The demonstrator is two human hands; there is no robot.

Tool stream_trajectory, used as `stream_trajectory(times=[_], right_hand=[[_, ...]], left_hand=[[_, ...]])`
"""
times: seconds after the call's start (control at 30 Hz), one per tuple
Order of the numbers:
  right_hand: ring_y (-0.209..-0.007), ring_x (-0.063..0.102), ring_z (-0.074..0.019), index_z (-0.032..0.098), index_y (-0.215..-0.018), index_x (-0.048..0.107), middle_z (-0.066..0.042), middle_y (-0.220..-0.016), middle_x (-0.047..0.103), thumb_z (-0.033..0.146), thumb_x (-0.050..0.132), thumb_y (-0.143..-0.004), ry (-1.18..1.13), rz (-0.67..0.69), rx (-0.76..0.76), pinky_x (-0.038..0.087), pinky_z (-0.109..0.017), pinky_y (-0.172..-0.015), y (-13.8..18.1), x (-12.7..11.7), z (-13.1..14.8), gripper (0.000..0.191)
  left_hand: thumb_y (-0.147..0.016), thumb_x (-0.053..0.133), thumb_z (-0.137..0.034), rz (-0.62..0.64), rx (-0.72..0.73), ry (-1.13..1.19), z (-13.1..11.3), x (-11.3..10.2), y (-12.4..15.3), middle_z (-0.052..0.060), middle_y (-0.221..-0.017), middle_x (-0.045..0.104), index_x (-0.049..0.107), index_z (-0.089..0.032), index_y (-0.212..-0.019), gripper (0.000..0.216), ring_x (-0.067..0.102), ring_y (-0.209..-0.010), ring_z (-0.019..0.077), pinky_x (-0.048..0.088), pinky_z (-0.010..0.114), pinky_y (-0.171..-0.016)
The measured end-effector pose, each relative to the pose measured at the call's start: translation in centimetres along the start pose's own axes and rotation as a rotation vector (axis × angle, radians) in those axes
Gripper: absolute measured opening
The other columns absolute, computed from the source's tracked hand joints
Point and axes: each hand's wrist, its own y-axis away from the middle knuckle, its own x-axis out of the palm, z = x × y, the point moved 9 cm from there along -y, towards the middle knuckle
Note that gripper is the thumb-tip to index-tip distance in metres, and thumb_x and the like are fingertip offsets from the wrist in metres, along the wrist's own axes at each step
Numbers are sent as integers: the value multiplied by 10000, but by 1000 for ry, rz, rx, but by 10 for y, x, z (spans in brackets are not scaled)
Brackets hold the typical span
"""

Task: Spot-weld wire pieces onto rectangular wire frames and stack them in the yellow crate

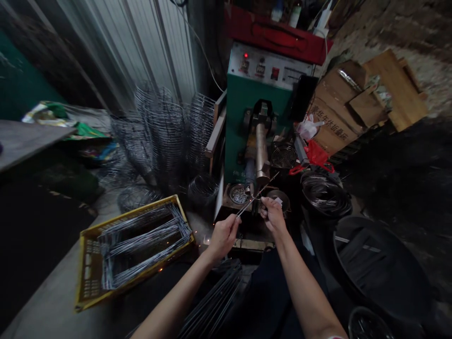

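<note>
My left hand is closed around the near end of a thin metal rod, which slants up and away toward the right. My right hand pinches a short metal wire that meets the rod. The crossing lies at the electrode tips of a green spot welder, under its thick metal arm. Just left of the tips, a round dish holds many small shiny metal pieces. Orange sparks are scattered below and left of my left hand.
A yellow crate of bent wire frames stands at left. Stacked wire baskets rise behind it. Long rods lie between my arms. At right are a coil of dark strips, a large black tub and cardboard boxes.
</note>
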Motion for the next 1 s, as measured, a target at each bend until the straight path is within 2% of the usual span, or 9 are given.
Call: stream_trajectory(times=[0.17,0.3,0.53,0.77,1.0], right_hand=[[-362,283,-15,179,-650,502,92,-492,415,409,821,-595,-8,5,14,188,-158,-330,-7,-1,-3,398],[-345,274,-17,188,-643,482,102,-472,389,390,813,-603,19,11,12,188,-157,-324,-8,0,-3,390],[-338,259,-10,186,-643,470,110,-470,369,338,788,-628,21,-8,32,194,-138,-315,-7,3,-1,352],[-341,261,-6,182,-632,482,106,-474,392,287,799,-602,-70,-4,75,207,-125,-308,-4,7,-4,335],[-348,267,-7,177,-644,497,100,-486,396,304,800,-616,-56,-2,61,204,-132,-313,-7,7,-3,330]], left_hand=[[-982,338,-296,14,47,-58,3,12,0,14,-670,583,551,-195,-852,269,566,-590,151,361,247,-592],[-985,333,-293,12,42,-49,9,19,4,-12,-620,512,517,-202,-813,268,506,-544,140,322,253,-570],[-974,373,-266,-13,10,107,2,8,-1,-47,-574,418,475,-203,-749,256,416,-501,110,286,241,-552],[-969,391,-269,-5,-4,136,2,8,-3,-53,-570,391,443,-198,-702,281,374,-497,97,264,239,-537],[-962,402,-285,13,-27,155,5,4,-9,-60,-561,381,514,-180,-733,275,345,-494,94,271,233,-526]])
